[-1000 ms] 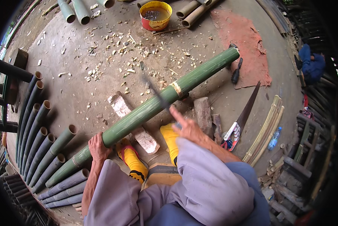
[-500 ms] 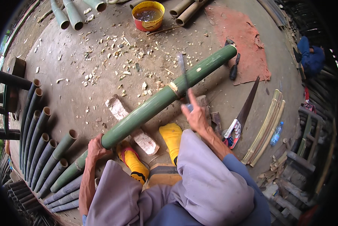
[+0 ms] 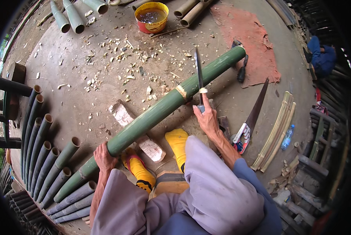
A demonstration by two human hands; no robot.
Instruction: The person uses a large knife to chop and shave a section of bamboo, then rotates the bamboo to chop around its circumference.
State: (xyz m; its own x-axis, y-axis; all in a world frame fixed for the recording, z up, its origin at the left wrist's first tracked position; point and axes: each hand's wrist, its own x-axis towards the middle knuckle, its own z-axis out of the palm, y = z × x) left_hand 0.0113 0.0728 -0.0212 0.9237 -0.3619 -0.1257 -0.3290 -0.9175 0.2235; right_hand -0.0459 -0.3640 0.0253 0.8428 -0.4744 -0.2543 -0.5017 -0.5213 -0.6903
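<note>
A thick green bamboo pole (image 3: 152,115) lies slanting in front of me, from near my left knee up to the far right. My left hand (image 3: 104,156) grips its near end. In my right hand (image 3: 208,118) is a knife (image 3: 199,70) with a grey handle; its narrow blade crosses the pole just beyond the pale, shaved joint. My right forefinger stretches along the blade's side. A pale chip sits by the blade near the fingertip. Under the pole lies a whitish wooden block (image 3: 151,148), close to my yellow-socked feet.
A handsaw (image 3: 257,105) and split bamboo strips (image 3: 275,131) lie on the right, beside a plastic bottle (image 3: 288,137). Several bamboo tubes (image 3: 58,166) stand at left. A yellow-red bucket (image 3: 152,26) of liquid is at the back, near a red mat (image 3: 257,51). Another person (image 3: 321,56) sits far right.
My right hand and the knife have shifted slightly right along the pole, and the blade is now more upright. A pale chip shows at the blade. My left hand's grip has turned slightly.
</note>
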